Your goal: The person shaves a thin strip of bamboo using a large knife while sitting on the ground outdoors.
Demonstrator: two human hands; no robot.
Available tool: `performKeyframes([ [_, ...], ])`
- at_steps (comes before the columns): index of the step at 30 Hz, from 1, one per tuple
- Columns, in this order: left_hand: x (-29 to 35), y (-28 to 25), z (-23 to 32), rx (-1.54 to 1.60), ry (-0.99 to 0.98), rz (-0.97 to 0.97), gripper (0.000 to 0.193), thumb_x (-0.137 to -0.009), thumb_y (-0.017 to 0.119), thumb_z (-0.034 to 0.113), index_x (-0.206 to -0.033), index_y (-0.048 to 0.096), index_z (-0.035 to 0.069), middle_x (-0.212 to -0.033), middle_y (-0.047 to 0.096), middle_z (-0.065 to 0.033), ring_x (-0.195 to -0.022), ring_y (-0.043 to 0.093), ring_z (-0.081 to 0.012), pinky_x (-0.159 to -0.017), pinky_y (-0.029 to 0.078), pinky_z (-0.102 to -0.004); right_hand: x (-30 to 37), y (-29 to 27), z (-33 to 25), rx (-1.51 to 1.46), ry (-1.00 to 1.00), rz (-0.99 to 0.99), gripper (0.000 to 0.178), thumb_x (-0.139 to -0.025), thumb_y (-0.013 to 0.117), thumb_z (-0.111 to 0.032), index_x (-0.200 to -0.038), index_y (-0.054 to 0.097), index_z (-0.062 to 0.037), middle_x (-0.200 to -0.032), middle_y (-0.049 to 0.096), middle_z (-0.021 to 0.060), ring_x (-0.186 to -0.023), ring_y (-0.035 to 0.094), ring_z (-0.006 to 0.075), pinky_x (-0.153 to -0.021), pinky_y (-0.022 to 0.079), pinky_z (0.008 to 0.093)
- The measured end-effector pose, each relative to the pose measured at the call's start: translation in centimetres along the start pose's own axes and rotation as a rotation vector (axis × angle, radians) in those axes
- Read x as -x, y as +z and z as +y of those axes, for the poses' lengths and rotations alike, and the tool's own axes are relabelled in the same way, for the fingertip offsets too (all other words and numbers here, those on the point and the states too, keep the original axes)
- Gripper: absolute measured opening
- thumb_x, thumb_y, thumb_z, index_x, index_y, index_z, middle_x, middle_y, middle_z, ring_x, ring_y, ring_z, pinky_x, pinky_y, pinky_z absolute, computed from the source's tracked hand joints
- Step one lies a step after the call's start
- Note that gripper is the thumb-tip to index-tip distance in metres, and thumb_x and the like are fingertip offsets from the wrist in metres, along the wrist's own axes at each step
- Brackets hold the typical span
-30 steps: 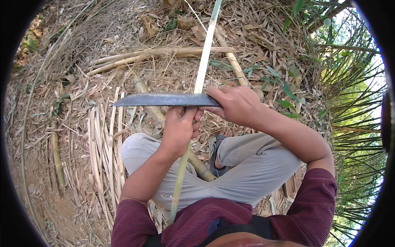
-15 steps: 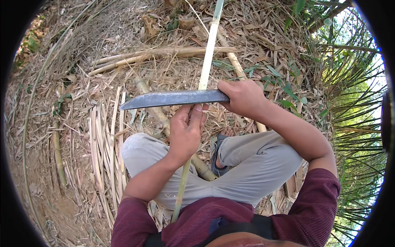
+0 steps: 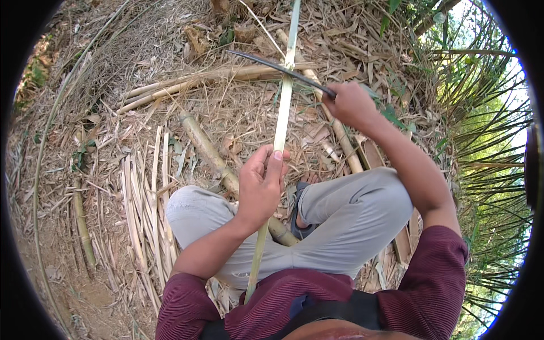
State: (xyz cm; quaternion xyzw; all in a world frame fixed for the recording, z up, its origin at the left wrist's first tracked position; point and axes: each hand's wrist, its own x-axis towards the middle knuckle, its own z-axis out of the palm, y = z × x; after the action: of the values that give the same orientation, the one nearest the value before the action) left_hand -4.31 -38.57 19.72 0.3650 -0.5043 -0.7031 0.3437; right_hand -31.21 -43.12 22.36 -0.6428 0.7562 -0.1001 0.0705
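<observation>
A long pale bamboo strip [image 3: 283, 122] runs from my lap up past the top of the view. My left hand [image 3: 262, 182] is closed round it, thumb lying along its pale face. My right hand [image 3: 352, 106] grips a machete [image 3: 283, 70] by its handle, which the fingers hide. The dark blade crosses the strip well beyond my left hand, its edge turned against the strip and its tip pointing up and left. At the crossing there is a small pale curl, and a thin sliver [image 3: 262, 26] slants away from there.
A thick bamboo pole [image 3: 207, 148] lies on the ground between my legs. Split bamboo strips [image 3: 148, 209] are heaped left of my knee. More cut lengths [image 3: 221, 75] lie across the ground ahead. Dry leaves cover the soil, and green stalks [image 3: 493, 141] stand at right.
My right hand has pushed the machete forward along the strip, away from my left hand, and the blade has tilted. My left hand stays near the same spot, still holding the strip.
</observation>
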Motion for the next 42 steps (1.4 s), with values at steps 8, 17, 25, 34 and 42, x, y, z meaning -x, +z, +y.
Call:
performKeyframes([
  [8,-0.1,-0.3,0.2,-0.008,0.069,0.010,0.024,-0.106,0.046,0.022,-0.109,0.059,0.001,-0.070,0.047,0.0054,-0.057,0.036,-0.0004,-0.049,0.028,-0.0184,0.0,0.7,-1.3,0.099,-0.300,0.218,0.011,-0.081,0.068,-0.022,-0.082,0.066,-0.0113,-0.072,0.067,0.0106,-0.067,0.066,0.0348,-0.064,0.053,0.0456],
  [17,-2.2,-1.3,0.2,0.139,-0.090,-0.008,0.021,-0.107,0.044,0.025,-0.108,0.053,0.006,-0.069,0.041,0.0051,-0.045,0.029,-0.0008,-0.038,0.022,-0.0193,-1.2,1.3,2.5,-0.102,-0.159,0.311,0.035,-0.087,0.066,-0.027,-0.068,0.061,0.0015,-0.061,0.060,0.0199,-0.056,0.057,0.0377,-0.058,0.046,0.0445],
  [25,-3.9,-3.3,1.6,0.390,-0.320,-0.154,0.024,-0.108,0.039,0.029,-0.105,0.049,0.008,-0.073,0.046,0.0018,-0.049,0.036,-0.0049,-0.040,0.033,-0.0208,1.1,0.3,-2.7,-0.257,-0.269,0.088,0.026,-0.089,0.069,-0.025,-0.079,0.064,-0.0016,-0.061,0.056,0.0156,-0.052,0.052,0.0286,-0.054,0.043,0.0392],
  [34,-6.7,-4.8,1.9,0.653,-0.341,-0.285,0.017,-0.106,0.037,0.019,-0.097,0.047,0.008,-0.064,0.039,0.0049,-0.047,0.032,-0.0054,-0.042,0.028,-0.0213,2.1,0.8,-8.0,-0.639,-0.202,-0.167,0.024,-0.098,0.064,-0.023,-0.113,0.067,-0.0062,-0.057,0.051,0.0008,-0.048,0.048,0.0101,-0.048,0.040,0.0291],
  [42,-7.2,-3.2,2.9,0.859,-0.393,-0.492,0.024,-0.106,0.031,0.019,-0.089,0.046,0.009,-0.057,0.032,0.0061,-0.042,0.025,-0.0053,-0.037,0.024,-0.0216,2.2,0.6,-8.3,-1.388,0.111,-0.376,0.017,-0.100,0.062,-0.022,-0.102,0.060,-0.0054,-0.061,0.047,-0.0043,-0.048,0.041,0.0048,-0.043,0.032,0.0231],
])
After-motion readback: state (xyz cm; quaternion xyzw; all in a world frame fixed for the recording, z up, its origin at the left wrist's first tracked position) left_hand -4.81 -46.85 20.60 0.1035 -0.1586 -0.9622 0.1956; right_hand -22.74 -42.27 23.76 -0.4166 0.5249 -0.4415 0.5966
